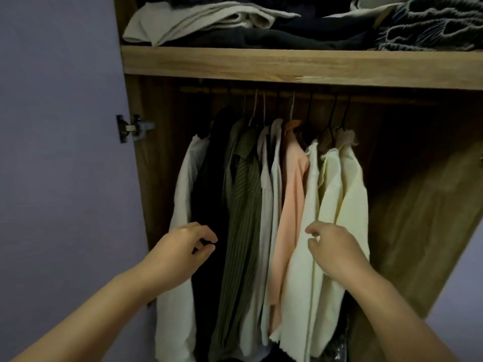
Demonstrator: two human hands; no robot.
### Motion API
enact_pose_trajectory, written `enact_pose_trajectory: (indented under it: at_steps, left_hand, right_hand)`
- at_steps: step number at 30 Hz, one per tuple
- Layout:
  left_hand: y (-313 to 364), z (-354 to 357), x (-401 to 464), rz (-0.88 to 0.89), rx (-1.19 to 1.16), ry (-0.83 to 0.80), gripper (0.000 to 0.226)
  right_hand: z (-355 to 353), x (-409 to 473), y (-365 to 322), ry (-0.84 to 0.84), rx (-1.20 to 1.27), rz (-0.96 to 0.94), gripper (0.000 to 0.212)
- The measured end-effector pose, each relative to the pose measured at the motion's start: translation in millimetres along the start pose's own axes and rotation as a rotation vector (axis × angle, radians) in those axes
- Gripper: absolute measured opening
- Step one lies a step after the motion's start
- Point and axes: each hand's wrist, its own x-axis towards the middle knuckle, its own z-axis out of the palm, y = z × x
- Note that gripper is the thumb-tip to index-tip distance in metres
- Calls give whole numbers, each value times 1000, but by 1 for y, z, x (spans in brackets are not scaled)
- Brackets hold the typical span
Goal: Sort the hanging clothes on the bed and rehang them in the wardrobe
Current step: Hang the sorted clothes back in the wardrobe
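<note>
Several garments hang on hangers from the wardrobe rail: a white one at the left, a black one, a green striped shirt, pale shirts, a peach shirt and cream tops at the right. My left hand reaches in front of the white and black garments, fingers loosely curled, holding nothing. In front of the cream tops is my right hand, its fingers curled at the fabric's edge; whether it pinches the cloth is unclear.
A wooden shelf above the rail carries folded clothes and a dark knit. An open wardrobe door stands at the right, a hinge at the left by the lilac wall. The rail is bare right of the cream tops.
</note>
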Motion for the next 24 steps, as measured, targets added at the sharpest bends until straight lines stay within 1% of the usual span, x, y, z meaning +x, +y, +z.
enact_pose_trajectory:
  at_steps: [4,7,15,19,24]
  left_hand:
    - [-23,-12,-54,-63,83,-39,28]
    - [-36,-21,-91,-133,157,-75,33]
    - [-63,-42,-197,-435,259,-84,43]
    - [-62,-42,-256,-607,288,-73,47]
    - [-46,-38,-333,-861,257,-22,46]
  right_hand:
    - [34,-41,-39,-177,39,-223,34]
    - [57,-60,-70,-271,20,-328,36]
    - [117,-106,-151,-504,-48,-537,42]
    - [140,-136,-176,-656,-65,-721,43]
    - [167,-188,-206,-787,-65,-943,44]
